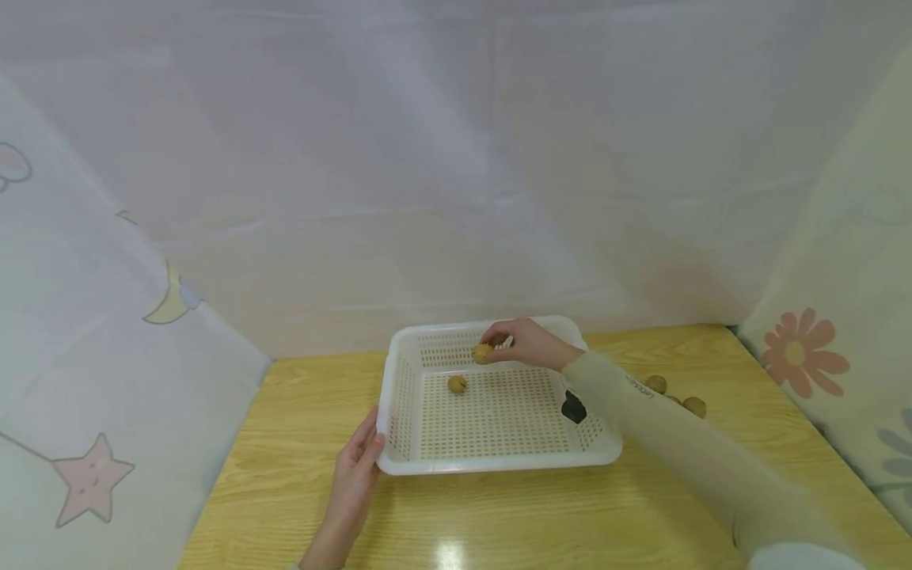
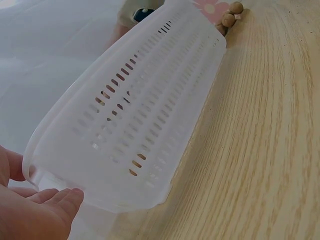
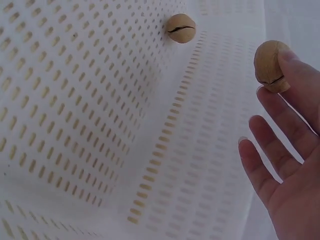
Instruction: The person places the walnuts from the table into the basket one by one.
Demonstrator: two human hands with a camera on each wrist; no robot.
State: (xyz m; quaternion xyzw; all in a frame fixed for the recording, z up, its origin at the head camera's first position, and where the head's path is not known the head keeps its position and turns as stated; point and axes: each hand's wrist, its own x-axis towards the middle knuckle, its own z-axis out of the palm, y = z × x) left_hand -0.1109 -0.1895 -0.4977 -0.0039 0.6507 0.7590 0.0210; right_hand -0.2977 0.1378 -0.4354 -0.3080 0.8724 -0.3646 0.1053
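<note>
Currently, one cracked walnut is pinched by the right hand between thumb and fingertip, over the slotted plastic basket, gripped at its rim by the left hand.

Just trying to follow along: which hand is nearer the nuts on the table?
Right. The right hand pinches another nut over the basket, left of the nuts on the table; the left hand grips the basket's left side, farther from them.

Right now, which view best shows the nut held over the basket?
Right wrist: the held nut is large, its crack visible. Head view shows it small, in the right hand; left wrist doesn't clearly show it.
</note>
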